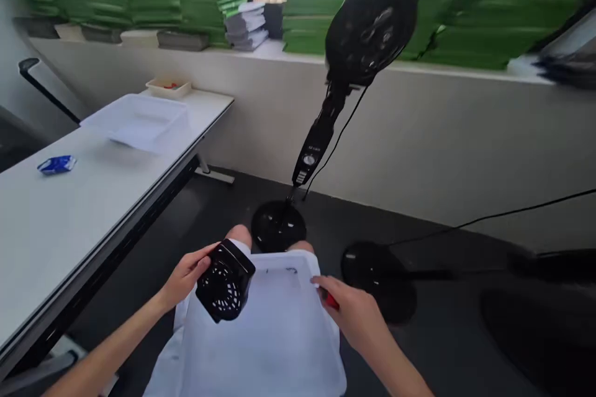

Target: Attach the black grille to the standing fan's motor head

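Observation:
Between the thumb and fingers of my left hand [190,270] is a black plastic cover [222,282] with a ring of vent slots, tilted over the left side of a white plastic tray [265,347]. The tray rests on my lap, with a few small dark bits near its far edge. At its right rim, my right hand [348,310] is closed around a red-handled tool [331,301]; the tool's working end is hidden. Beyond the tray stands a black fan [372,28] on a pole, its back facing me and its round base [278,226] on the floor near my knees.
On the left, a white table [56,217] holds a translucent tray [139,121], a small bin [167,88] and a blue packet [56,165]. Another black round base [379,279] lies right, with a cord [493,211] behind it. Green stacks [195,0] line the windowsill.

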Demonstrator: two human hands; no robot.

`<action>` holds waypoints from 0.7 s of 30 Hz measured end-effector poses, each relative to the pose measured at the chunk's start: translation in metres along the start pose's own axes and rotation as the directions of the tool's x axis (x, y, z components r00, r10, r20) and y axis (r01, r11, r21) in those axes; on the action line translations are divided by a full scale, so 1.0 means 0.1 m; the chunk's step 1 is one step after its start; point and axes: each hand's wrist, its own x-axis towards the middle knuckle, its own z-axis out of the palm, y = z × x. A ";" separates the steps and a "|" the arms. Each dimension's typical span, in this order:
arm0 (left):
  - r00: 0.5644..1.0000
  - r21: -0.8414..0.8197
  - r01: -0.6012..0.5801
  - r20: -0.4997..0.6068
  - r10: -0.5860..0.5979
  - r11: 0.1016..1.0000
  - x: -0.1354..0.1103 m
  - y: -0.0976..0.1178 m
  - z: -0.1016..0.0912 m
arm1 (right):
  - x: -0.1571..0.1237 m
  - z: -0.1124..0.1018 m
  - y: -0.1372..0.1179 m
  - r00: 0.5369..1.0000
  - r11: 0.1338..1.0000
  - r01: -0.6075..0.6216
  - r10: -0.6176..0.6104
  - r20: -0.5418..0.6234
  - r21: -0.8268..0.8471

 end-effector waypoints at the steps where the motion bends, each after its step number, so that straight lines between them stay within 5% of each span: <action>1: 0.991 0.081 -0.047 0.130 0.036 0.996 -0.08 0.00 -0.10 | 0.03 0.09 -0.06 0.998 0.989 0.042 -0.036 0.048 -0.144; 4: 0.845 0.314 -0.252 0.532 0.050 0.915 -0.28 -0.06 -0.12 | 0.22 0.39 -0.30 0.962 0.909 0.239 -0.175 0.207 -0.342; 7: 0.741 0.468 -0.417 0.672 -0.007 0.779 -0.44 -0.24 0.13 | 0.45 0.71 -0.54 0.937 0.876 0.315 -0.226 0.266 -0.366; 12: 0.753 0.624 -0.527 0.657 -0.023 0.577 -0.55 -0.57 0.49 | 0.70 1.08 -0.73 0.922 0.824 0.370 -0.268 0.280 -0.429; 21: 0.709 0.608 -0.655 0.701 0.084 0.449 -0.34 -0.75 0.60 | 1.01 1.24 -0.51 0.922 0.812 0.386 -0.330 0.200 -0.438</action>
